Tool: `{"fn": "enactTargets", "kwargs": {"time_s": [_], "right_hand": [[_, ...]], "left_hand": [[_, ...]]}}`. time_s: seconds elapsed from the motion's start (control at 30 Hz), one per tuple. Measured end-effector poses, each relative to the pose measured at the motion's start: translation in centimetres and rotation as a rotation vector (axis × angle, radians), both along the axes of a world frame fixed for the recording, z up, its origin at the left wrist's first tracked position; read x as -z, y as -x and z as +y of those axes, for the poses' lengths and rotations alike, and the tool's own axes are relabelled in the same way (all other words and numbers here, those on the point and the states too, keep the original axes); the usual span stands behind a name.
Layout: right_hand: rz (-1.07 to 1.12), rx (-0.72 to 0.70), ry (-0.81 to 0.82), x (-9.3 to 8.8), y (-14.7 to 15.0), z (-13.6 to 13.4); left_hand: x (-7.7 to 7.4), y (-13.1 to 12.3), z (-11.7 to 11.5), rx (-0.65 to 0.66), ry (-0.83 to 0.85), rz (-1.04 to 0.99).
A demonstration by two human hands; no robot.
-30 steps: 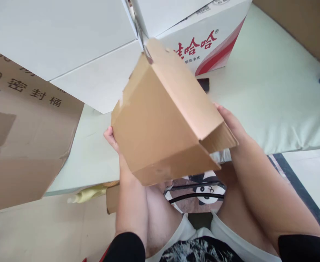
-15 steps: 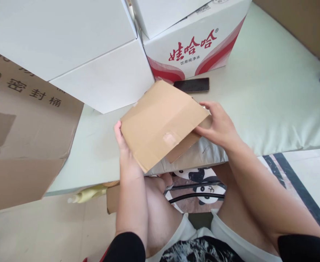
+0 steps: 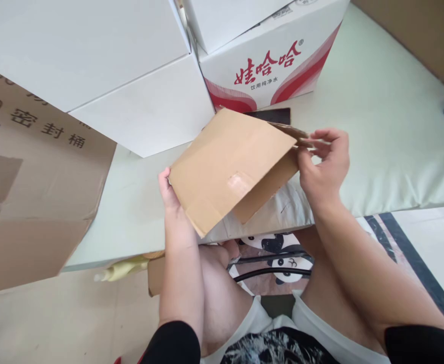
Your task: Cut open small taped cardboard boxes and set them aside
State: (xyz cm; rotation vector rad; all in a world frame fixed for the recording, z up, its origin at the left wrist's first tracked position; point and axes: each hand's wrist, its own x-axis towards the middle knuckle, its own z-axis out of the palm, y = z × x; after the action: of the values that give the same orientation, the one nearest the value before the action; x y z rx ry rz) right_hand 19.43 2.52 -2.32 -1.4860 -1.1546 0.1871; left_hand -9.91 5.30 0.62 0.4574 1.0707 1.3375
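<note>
Working the cardboard carton's (image 3: 229, 156) flap (image 3: 292, 132)

I note the right hand (image 3: 325, 159) has shifted outward, half-curled, thumb and fingertips pinching the flap. The left hand (image 3: 165, 186) clasps the opposite edge, fingers mostly hidden. The carton sits tilted over the green table cover (image 3: 377, 136); I judge its opening more accessible.

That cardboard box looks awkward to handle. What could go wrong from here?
The side flap might crease or tear, since the right hand has its end between thumb and fingers while the left hand steadies the far side of the cardboard box. The box could also nudge the phone, which lies just beyond it, partly hidden from view.
</note>
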Motion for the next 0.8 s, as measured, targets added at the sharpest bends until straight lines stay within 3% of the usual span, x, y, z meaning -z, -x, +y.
{"fn": "enactTargets", "kwargs": {"time_s": [0.1, 0.2, 0.3, 0.53, 0.67, 0.8], "right_hand": [[-0.264, 0.011, -0.093, -0.3, 1.1, -0.6], [-0.437, -0.219, -0.070, -0.6, 3.2, -1.5], [-0.528, -0.401, 0.024, -0.5, 5.2, -2.2], [-0.420, -0.777, 0.102, 0.7, 6.3, -2.7], [-0.404, -0.846, 0.060, 0.2, 7.1, -3.4], [-0.522, -0.881, 0.056, -0.5, 8.1, -4.1]], "left_hand": [[0.5, -0.3, 0.4, -0.074, -0.043, -0.015], [1.1, -0.9, 0.7, -0.119, -0.128, -0.040], [1.5, -1.7, 0.7, -0.077, -0.194, -0.043], [1.3, -3.2, 0.2, 0.002, -0.161, -0.011], [0.5, -2.7, -0.1, -0.002, -0.101, 0.052], [0.0, -1.8, -0.1, -0.040, -0.114, 0.107]]}}
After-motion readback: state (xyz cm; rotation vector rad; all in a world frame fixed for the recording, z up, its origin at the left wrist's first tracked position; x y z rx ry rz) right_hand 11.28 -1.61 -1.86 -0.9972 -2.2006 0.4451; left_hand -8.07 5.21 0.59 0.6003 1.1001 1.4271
